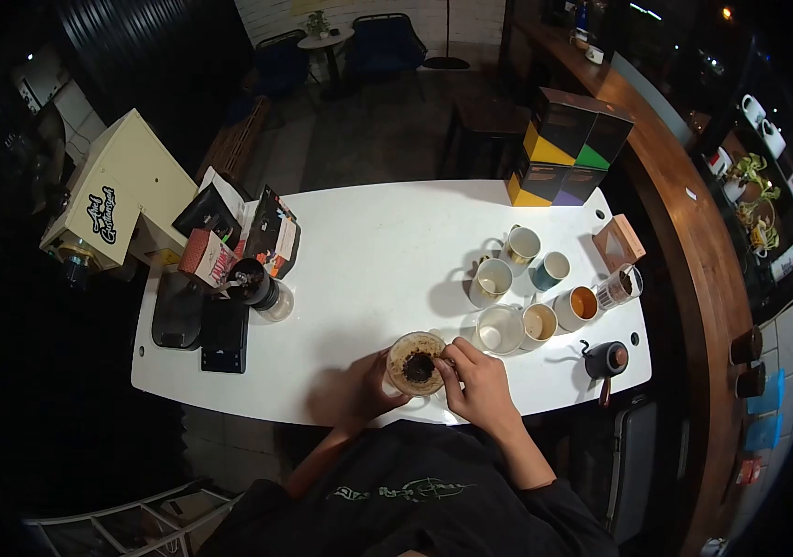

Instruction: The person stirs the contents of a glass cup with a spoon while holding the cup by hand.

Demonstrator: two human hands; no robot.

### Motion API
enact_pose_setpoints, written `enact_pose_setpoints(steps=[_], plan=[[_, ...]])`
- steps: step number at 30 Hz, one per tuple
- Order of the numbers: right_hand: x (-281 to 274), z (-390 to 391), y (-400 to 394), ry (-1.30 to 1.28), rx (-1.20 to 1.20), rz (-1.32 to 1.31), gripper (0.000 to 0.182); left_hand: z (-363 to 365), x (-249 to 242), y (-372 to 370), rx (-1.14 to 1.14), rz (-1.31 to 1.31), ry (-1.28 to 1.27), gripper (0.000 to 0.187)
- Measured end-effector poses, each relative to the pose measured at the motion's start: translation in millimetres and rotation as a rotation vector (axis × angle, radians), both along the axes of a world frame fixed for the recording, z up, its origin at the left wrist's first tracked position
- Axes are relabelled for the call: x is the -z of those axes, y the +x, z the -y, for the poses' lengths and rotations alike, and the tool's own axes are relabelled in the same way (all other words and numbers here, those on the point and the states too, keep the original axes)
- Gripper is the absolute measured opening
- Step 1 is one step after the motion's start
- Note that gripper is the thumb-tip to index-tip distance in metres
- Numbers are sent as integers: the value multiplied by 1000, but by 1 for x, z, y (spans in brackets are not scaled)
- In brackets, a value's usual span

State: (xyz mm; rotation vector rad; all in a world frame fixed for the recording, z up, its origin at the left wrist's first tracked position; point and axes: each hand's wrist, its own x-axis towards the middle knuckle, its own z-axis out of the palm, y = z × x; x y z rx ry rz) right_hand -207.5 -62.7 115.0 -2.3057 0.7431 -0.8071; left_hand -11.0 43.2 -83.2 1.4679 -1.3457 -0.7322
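Observation:
Near the table's front edge, a round cup (403, 382) holds a light brown, foamy layer with a dark patch of what looks like coffee grounds in it. My left hand (377, 390) is wrapped around the cup's left side. At the right rim, the fingers of my right hand (476, 382) are pinched together; whatever they grip is hidden. Just right of that hand are a clear glass cup (499, 330), a cream mug (539, 322) and an orange-lined mug (577, 307). Behind them stand two pale mugs, one nearer (490, 282) and one farther (522, 244), and a teal cup (550, 270).
A small black kettle (608, 359) sits at the table's right, below a glass (617, 289) with dark contents and a pink box (619, 242). Dark boxes (568, 148) are stacked at the back. Leftward are a cream grinder (118, 200), coffee bags (274, 232) and a black scale (225, 339).

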Motion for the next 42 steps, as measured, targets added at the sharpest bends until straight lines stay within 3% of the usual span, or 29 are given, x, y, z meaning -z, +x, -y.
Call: enact_pose_setpoints(steps=[5,8,10,11,13,17,29,34,42], plan=[[-1,0,-2,-4,0,-16,7,-5,8,-1,-5,-4,-33,85],[0,1,-3,11,-2,-18,7,-11,-4,1,-63,149,-48,70],[0,1,-4,16,3,-16,7,-12,-47,0,-79,392,111,54],[0,1,-4,24,3,-13,7,-11,-40,1,-78,393,109,54],[-1,0,-4,18,3,5,7,-9,-13,4,-72,80,62,49],[-3,-1,-2,-11,12,4,8,-13,11,-2,-180,101,55,47],[-2,1,-5,-23,-19,17,8,-11,-4,-6,-194,110,96,48],[2,1,-5,-114,-34,-6,11,-5,-2,-5,-190,154,-79,48],[3,0,-2,-121,-28,-52,13,-3,-13,-6,-178,152,-54,51]])
